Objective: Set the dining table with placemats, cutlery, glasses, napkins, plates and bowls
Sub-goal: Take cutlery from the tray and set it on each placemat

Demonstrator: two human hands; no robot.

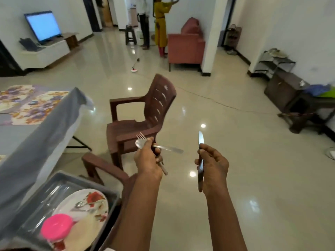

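Gripping a fork (140, 136) and spoon (140, 143) mid-frame, the left hand (146, 158) should carry them level toward the placemat (27, 104) at left; the right hand (212, 165) grasps a knife (200, 139).

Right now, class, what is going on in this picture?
A person is setting the table. The left hand grips a fork and a spoon; the right hand holds a knife upright. Both are over the floor beside the table, where placemats lie. A tray nearby holds a plate and pink bowl.

Left hand (147, 160): fork (141, 136), spoon (140, 143); right hand (214, 165): knife (200, 140)
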